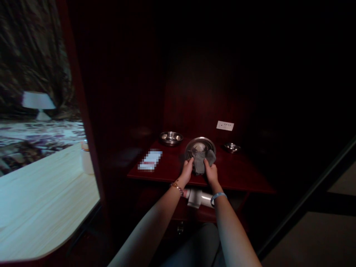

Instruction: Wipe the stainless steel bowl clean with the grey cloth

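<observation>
A round stainless steel dish (200, 140) is tilted up in front of me above a dark red shelf, its inner side facing me. A grey cloth (199, 163) lies against its lower part and spreads to its right side. My left hand (187, 171) is closed at the dish's lower left edge, its thumb beside the cloth. On the other side, my right hand (211, 173) grips the cloth against the dish, thumb uppermost. The fingers of both hands are partly hidden behind the dish and cloth.
On the red shelf (172, 168) stand a steel bowl (171, 138) at back left and a smaller one (231, 148) at right. A blurred-out flat item (150, 160) lies left. A white cylindrical object (195, 198) sits below. A wooden table (47, 200) is at far left.
</observation>
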Action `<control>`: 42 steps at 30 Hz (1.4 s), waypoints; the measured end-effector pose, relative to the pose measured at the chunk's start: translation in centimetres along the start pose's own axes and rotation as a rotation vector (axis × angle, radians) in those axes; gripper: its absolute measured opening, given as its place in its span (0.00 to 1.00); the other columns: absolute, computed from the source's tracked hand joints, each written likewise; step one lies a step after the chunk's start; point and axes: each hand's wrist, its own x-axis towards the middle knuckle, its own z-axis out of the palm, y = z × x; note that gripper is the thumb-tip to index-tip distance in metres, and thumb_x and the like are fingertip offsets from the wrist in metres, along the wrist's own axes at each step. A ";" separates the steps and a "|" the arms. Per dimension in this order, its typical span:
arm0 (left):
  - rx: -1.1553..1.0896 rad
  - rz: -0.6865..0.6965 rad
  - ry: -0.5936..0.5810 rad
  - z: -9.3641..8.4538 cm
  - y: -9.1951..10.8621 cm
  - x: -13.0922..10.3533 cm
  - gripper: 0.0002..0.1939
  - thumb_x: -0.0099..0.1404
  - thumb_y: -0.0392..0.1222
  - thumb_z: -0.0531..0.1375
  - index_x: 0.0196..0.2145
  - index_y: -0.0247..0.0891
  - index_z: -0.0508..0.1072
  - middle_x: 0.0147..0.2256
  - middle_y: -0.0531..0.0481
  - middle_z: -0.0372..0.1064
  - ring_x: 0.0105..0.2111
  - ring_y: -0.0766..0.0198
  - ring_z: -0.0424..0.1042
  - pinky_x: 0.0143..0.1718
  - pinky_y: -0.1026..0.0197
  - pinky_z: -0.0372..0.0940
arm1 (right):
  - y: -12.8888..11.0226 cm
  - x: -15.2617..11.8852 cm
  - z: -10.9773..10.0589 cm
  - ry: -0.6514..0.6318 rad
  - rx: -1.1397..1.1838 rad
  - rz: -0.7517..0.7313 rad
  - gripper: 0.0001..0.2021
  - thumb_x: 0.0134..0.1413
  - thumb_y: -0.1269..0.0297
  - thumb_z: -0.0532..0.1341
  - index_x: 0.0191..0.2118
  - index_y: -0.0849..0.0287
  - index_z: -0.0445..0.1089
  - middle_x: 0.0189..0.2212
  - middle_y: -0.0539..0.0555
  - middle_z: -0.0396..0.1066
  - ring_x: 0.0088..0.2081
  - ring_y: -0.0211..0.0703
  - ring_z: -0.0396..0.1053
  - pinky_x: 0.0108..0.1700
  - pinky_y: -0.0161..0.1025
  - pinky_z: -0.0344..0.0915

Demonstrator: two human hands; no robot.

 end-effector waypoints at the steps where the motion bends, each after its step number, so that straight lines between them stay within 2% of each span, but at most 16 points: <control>1: -0.034 -0.004 0.020 -0.1 0.0 0.1 0.18 0.59 0.50 0.62 0.41 0.35 0.70 0.42 0.41 0.75 0.44 0.58 0.74 0.51 0.53 0.65 | -0.1 -0.1 0.1 -0.024 -0.012 0.001 0.28 0.46 0.40 0.59 0.29 0.67 0.76 0.25 0.59 0.77 0.31 0.50 0.75 0.29 0.35 0.65; 4: -0.063 0.050 -0.003 0.0 0.2 0.1 0.20 0.60 0.51 0.62 0.44 0.35 0.69 0.47 0.40 0.73 0.48 0.59 0.72 0.53 0.55 0.63 | -0.3 -0.3 0.1 -0.037 0.012 0.009 0.28 0.45 0.41 0.60 0.28 0.67 0.76 0.24 0.58 0.76 0.29 0.48 0.74 0.28 0.35 0.64; 9: 0.045 0.179 -0.237 1.0 0.9 -0.8 0.25 0.56 0.48 0.66 0.50 0.36 0.70 0.53 0.40 0.70 0.53 0.55 0.69 0.57 0.55 0.60 | -0.6 -0.4 -0.5 0.027 0.205 0.052 0.27 0.45 0.43 0.61 0.35 0.68 0.76 0.30 0.58 0.78 0.33 0.47 0.75 0.31 0.35 0.66; 11: 0.067 0.163 -0.260 1.3 0.9 -1.1 0.24 0.58 0.50 0.64 0.50 0.36 0.71 0.52 0.40 0.71 0.53 0.55 0.69 0.57 0.55 0.61 | -0.7 -0.4 -0.5 0.029 0.247 0.060 0.28 0.45 0.43 0.61 0.37 0.68 0.75 0.31 0.59 0.78 0.33 0.47 0.75 0.32 0.35 0.67; 15: 0.049 0.080 -0.169 1.0 0.6 -0.9 0.23 0.61 0.54 0.60 0.49 0.36 0.71 0.51 0.39 0.72 0.52 0.55 0.70 0.55 0.56 0.62 | -0.9 -0.6 -0.1 -0.080 0.260 0.053 0.28 0.45 0.45 0.62 0.41 0.67 0.75 0.33 0.57 0.78 0.33 0.46 0.75 0.33 0.35 0.68; 19: 0.004 0.054 -0.120 0.6 0.3 -0.6 0.24 0.61 0.51 0.61 0.52 0.37 0.69 0.52 0.40 0.71 0.52 0.55 0.70 0.54 0.55 0.63 | -1.1 -0.7 0.2 -0.176 0.268 0.025 0.26 0.45 0.47 0.62 0.43 0.65 0.74 0.37 0.57 0.78 0.36 0.46 0.75 0.38 0.36 0.70; 25: -0.012 0.030 -0.168 0.7 0.4 -0.8 0.24 0.59 0.50 0.64 0.50 0.36 0.69 0.51 0.39 0.71 0.50 0.56 0.72 0.55 0.54 0.62 | -0.7 -0.4 0.1 -0.124 0.235 -0.013 0.24 0.47 0.49 0.62 0.43 0.64 0.74 0.40 0.58 0.78 0.43 0.48 0.75 0.47 0.39 0.69; 32: -0.019 0.078 -0.121 0.6 0.2 -0.5 0.24 0.59 0.55 0.62 0.48 0.37 0.70 0.51 0.41 0.72 0.50 0.58 0.71 0.52 0.58 0.64 | -0.2 -0.1 0.5 -0.126 0.221 0.004 0.24 0.47 0.49 0.61 0.42 0.66 0.75 0.38 0.59 0.78 0.43 0.49 0.75 0.46 0.40 0.69; 37: 0.014 0.074 -0.082 0.5 0.2 -0.3 0.28 0.59 0.62 0.59 0.46 0.35 0.71 0.46 0.38 0.73 0.47 0.55 0.73 0.49 0.56 0.66 | 0.0 -0.1 0.4 -0.131 0.211 -0.001 0.24 0.46 0.49 0.62 0.41 0.65 0.75 0.39 0.58 0.78 0.43 0.49 0.75 0.47 0.40 0.69; 42: 0.060 0.178 -0.042 0.6 1.0 -0.9 0.28 0.62 0.62 0.56 0.47 0.36 0.71 0.50 0.39 0.72 0.50 0.55 0.71 0.51 0.58 0.64 | 0.1 0.0 0.4 -0.147 0.198 -0.007 0.24 0.47 0.48 0.61 0.41 0.65 0.75 0.40 0.58 0.78 0.44 0.49 0.74 0.47 0.40 0.68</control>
